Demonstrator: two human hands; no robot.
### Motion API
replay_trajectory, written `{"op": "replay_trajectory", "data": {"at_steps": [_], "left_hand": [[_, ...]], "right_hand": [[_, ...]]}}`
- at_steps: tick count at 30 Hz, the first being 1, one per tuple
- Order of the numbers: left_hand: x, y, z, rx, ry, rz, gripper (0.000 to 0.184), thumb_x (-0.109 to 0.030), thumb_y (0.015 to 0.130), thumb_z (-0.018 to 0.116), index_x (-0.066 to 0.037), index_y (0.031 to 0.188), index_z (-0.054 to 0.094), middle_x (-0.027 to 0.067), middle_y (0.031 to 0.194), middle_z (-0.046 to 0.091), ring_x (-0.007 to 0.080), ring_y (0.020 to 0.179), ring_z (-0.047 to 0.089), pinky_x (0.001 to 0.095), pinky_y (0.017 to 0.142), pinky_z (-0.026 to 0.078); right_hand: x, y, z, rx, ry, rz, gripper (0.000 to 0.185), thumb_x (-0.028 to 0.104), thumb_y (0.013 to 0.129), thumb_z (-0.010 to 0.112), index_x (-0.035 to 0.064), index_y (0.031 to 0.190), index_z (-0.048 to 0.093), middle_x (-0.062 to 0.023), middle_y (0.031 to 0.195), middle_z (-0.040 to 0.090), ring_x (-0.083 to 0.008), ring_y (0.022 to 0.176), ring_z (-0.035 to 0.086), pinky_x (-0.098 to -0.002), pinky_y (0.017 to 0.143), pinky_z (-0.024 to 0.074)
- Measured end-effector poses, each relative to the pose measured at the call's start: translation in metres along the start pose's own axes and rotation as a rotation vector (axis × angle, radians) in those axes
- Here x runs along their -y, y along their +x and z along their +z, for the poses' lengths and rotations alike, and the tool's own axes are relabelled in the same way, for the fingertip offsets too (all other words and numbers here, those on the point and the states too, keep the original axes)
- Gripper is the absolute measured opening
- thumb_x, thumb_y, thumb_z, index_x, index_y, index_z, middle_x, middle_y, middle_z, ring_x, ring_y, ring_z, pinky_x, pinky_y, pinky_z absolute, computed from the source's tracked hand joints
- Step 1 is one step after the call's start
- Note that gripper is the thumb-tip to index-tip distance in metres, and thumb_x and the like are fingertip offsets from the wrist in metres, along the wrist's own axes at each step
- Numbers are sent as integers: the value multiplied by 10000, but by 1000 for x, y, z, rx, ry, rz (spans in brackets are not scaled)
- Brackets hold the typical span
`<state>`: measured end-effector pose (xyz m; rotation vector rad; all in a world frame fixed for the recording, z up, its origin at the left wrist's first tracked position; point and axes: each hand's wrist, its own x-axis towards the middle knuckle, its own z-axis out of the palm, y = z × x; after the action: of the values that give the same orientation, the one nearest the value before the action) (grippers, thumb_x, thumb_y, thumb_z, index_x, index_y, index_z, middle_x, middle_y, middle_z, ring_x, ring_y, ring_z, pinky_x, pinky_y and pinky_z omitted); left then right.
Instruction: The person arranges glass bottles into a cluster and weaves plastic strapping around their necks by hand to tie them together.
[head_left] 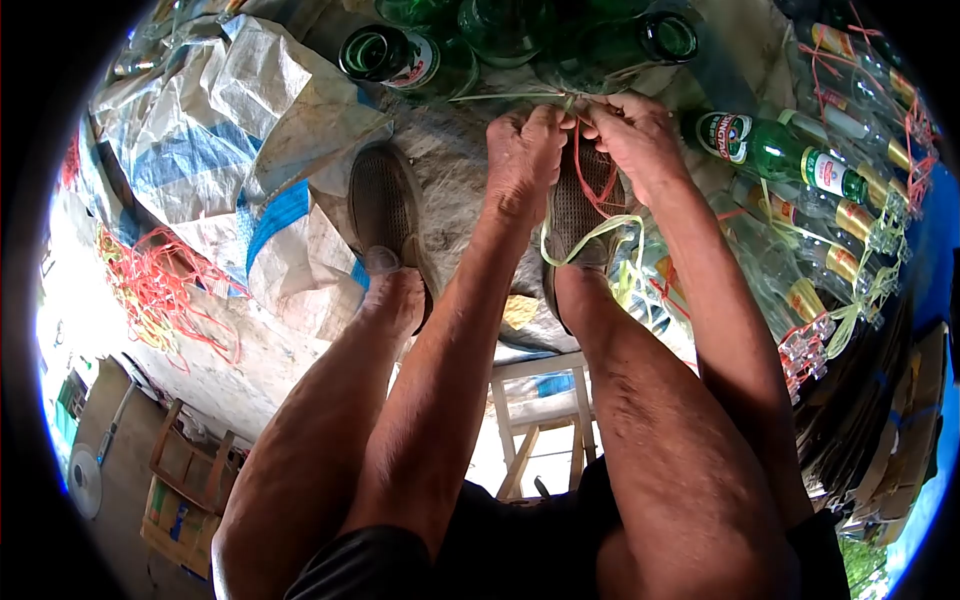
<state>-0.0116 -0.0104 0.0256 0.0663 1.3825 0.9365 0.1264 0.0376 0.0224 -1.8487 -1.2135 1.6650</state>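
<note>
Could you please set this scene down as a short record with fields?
Left hand: fingertips pinched together at the pale green string
Right hand: fingertips pinched at the same spot, close beside the left hand
Below the hands: red string hanging in a loop
Beyond the hands: green bottles
Right side: labelled green bottle on its side, near clear bottles
Left side: blue-and-white sheeting, red string tangle

Left hand (527,150) at twelve o'clock and right hand (634,138) toward one pinch close together, arms (462,290) extended.
</note>
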Motion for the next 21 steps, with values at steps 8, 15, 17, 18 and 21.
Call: {"op": "replay_trajectory", "data": {"at_steps": [8, 15, 17, 18, 21], "left_hand": [[1, 6, -3, 102, -123, -267, 336, -250, 1108, 550, 17, 1046, 744, -104, 640, 379, 52, 498, 238, 263, 459, 197], [13, 14, 3, 55, -393, -345, 216, -262, 1089, 633, -63, 1069, 714, -120, 610, 394, 45, 467, 243, 255, 440, 173], [9, 8, 8, 14, -431, -343, 157, -251, 1076, 662, -99, 1067, 704, -125, 600, 402, 48, 459, 244, 256, 437, 174], [11, 10, 9, -1, -469, -356, 141, -250, 1072, 668, -114, 1045, 696, -122, 599, 412, 49, 456, 245, 256, 437, 176], [18, 14, 9, -43, -551, -371, 129, -249, 1064, 683, -152, 981, 665, -109, 603, 448, 54, 450, 249, 255, 438, 183]], "right_hand": [[-14, 2, 5, 51, 387, 66, 165, 122, 963, 789, -18, 1050, 787, -64, 907, 781, -139, 804, 729, -290, 754, 582], [-10, 3, -1, 113, 414, 122, 183, 149, 932, 819, 3, 1039, 788, -84, 941, 793, -175, 831, 738, -335, 776, 599], [-10, 6, -4, 147, 421, 140, 175, 146, 930, 819, 12, 1037, 789, -84, 946, 793, -180, 836, 737, -340, 776, 600], [-10, 6, -5, 143, 412, 136, 173, 146, 929, 820, 14, 1036, 788, -84, 944, 793, -178, 835, 736, -339, 775, 600], [-12, 8, -6, 160, 403, 135, 166, 147, 929, 820, 20, 1030, 786, -82, 937, 790, -172, 832, 733, -339, 771, 600]]}}
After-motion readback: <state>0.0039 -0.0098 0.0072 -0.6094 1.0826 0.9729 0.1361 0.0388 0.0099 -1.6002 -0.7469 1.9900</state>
